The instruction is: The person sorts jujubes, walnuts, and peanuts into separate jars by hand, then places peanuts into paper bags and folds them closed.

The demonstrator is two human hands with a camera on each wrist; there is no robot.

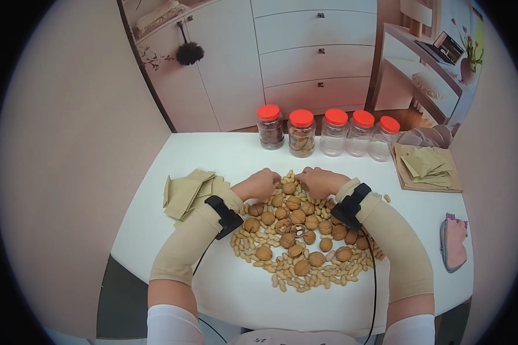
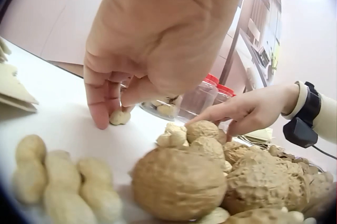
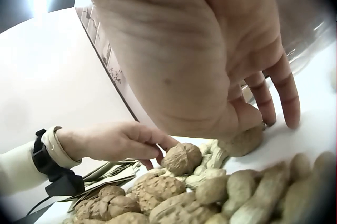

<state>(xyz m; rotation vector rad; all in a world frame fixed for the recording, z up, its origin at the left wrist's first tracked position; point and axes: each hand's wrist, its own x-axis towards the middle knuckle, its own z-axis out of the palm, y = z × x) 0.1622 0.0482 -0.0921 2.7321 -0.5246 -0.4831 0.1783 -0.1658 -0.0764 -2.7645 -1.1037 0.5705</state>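
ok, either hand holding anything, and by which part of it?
Can't tell: peanut at the fingertips of the left hand, walnut at the thumb of the right hand.

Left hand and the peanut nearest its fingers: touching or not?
Touching. The left wrist view shows the left hand with its fingers against the peanut, no gap visible between them.

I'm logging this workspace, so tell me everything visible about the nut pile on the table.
The nut pile mixes round, wrinkled brown walnuts with paler, waisted peanuts in shells. It lies spread on the white table, peanuts fringing its near edge. A walnut near the middle looks broken open. At the pile's far side, the left hand pinches a peanut; the right hand is at a walnut, its grip unclear.
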